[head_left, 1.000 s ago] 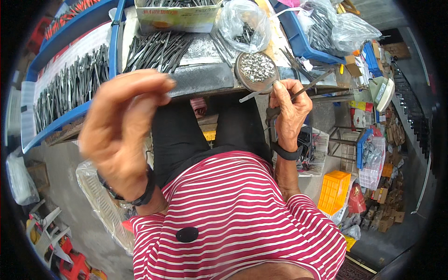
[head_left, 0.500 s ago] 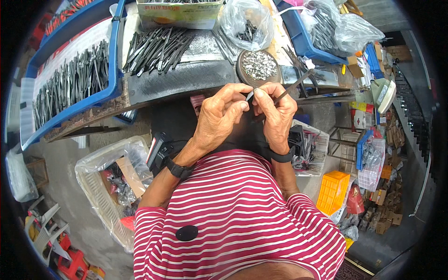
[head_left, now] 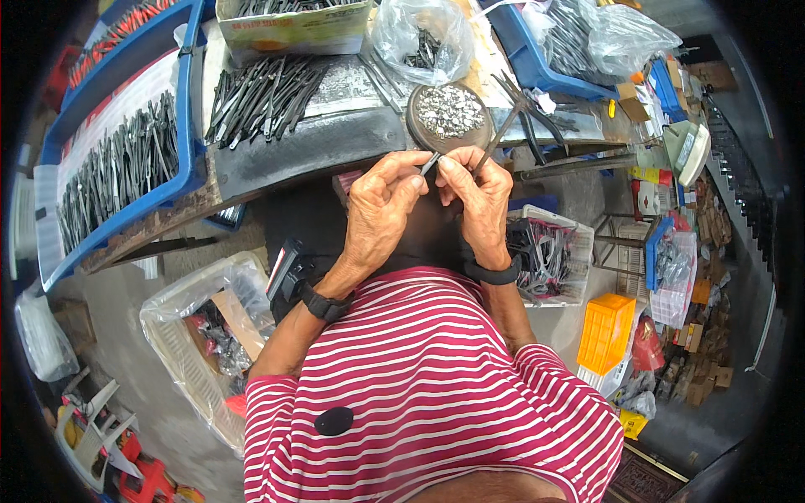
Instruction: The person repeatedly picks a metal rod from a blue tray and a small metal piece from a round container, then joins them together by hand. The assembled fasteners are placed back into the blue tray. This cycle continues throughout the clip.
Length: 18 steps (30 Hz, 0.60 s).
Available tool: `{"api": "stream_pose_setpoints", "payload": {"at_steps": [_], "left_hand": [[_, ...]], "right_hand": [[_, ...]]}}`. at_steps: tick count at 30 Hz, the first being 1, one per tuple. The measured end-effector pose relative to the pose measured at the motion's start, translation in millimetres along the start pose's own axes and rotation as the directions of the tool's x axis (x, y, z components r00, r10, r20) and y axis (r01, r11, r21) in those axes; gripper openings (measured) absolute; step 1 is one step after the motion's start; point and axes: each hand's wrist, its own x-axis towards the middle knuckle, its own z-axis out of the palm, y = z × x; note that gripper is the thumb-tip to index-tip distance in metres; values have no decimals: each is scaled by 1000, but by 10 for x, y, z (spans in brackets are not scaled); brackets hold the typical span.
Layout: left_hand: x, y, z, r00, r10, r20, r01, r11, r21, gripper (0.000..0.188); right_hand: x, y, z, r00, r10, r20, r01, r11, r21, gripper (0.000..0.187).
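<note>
Close together in front of the bench edge, my left hand [head_left: 379, 210] and my right hand [head_left: 480, 205] both have their fingers closed. A small slim grey metal piece [head_left: 429, 163] is pinched by my left thumb and forefinger, its end meeting my right fingertips. From my right hand a dark narrow strip [head_left: 501, 134] sticks up at a slant; its lower end is hidden by the fingers. Just beyond my hands stands a round dish [head_left: 412, 126] of small shiny silver pieces [head_left: 453, 113]. Slender dark metal parts [head_left: 264, 99] lie piled on the bench to the left.
Pliers [head_left: 530, 134] with dark handles lie on the bench at right. A blue tray [head_left: 194, 155] of upright dark parts stands left, another blue tray [head_left: 511, 46] back right. Beside a clear bag [head_left: 432, 25] is a carton [head_left: 293, 33]. White baskets [head_left: 172, 314] flank me below.
My hands have shifted slightly left in the picture. The dark strip in my right hand now stands steeper, and more of the grey piece shows between my fingertips.
</note>
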Motion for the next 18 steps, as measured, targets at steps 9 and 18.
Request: {"api": "stream_pose_setpoints", "payload": {"at_steps": [9,18], "left_hand": [[31,-18,-5,999,-34,-28,33,999,-6,24],[36,-16,-18,998,-35,-58,37,999,36,25]], "right_hand": [[72,19,-228,997,15,-80,-14,1000,17,11],[233,170,-399,969,-246,-16,200,821,-535,24]]}}
